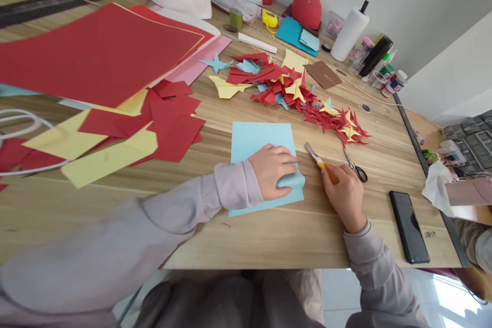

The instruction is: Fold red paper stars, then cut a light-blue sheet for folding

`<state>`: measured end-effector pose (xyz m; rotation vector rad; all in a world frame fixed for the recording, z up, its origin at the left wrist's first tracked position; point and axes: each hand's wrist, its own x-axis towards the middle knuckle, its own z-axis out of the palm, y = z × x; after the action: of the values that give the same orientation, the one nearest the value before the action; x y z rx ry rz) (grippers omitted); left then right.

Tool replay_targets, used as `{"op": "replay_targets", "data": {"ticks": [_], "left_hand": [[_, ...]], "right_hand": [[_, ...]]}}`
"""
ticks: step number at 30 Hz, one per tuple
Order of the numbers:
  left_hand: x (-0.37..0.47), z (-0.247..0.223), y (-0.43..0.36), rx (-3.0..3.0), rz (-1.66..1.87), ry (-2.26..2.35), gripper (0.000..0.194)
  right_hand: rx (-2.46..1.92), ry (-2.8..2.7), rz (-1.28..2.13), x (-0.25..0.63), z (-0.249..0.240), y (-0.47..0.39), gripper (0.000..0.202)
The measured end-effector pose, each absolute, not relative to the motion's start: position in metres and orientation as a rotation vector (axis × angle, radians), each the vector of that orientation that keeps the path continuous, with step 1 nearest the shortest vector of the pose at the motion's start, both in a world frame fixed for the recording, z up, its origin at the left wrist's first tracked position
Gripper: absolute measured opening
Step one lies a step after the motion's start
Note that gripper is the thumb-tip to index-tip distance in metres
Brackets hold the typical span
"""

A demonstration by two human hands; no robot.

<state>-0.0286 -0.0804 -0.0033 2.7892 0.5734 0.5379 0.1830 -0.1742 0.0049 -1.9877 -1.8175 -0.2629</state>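
A light blue sheet of paper (255, 136) lies on the table in front of me. My left hand (272, 171) rests on its right half with fingers spread, and the paper bulges up between thumb and fingers near the right edge. To the right of the sheet, my right hand (345, 195) is closed around the orange handle of a utility knife (315, 155). Its blade points up and left, away from the paper and touching or just over the tabletop. Small scissors (360, 172) with black handles lie just beyond my right hand, partly covered by it.
Folded red, yellow and blue paper pieces (269, 79) are heaped behind the sheet. Large red sheets (103, 56) and loose cut pieces (172, 123) lie at the left. A phone (409, 226) is near the front right edge. Bottles (394, 83) stand at the back right.
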Motion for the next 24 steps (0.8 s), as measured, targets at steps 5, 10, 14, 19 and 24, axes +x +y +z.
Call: {"op": "replay_targets", "data": {"ticks": [5,10,14,19,24], "left_hand": [[-0.030,-0.003,-0.068,2.441,0.615,0.607,0.035],[-0.033,0.002,-0.056,1.930,0.671,0.768,0.049],[-0.034,0.005,-0.049,1.657,0.683,0.819,0.050],[-0.033,0.007,-0.047,1.491,0.685,0.788,0.046],[-0.034,0.003,-0.041,1.423,0.680,0.804,0.043]], "right_hand": [[-1.972,-1.787,-0.162,0.183,0.008,-0.175,0.024],[-1.905,-1.716,-0.009,0.188,0.018,-0.183,0.024],[-1.855,-1.713,0.147,0.192,0.025,-0.191,0.022],[-1.860,-1.749,0.221,0.190,0.024,-0.192,0.020],[-1.892,-1.784,0.219,0.189,0.021,-0.190,0.020]]}}
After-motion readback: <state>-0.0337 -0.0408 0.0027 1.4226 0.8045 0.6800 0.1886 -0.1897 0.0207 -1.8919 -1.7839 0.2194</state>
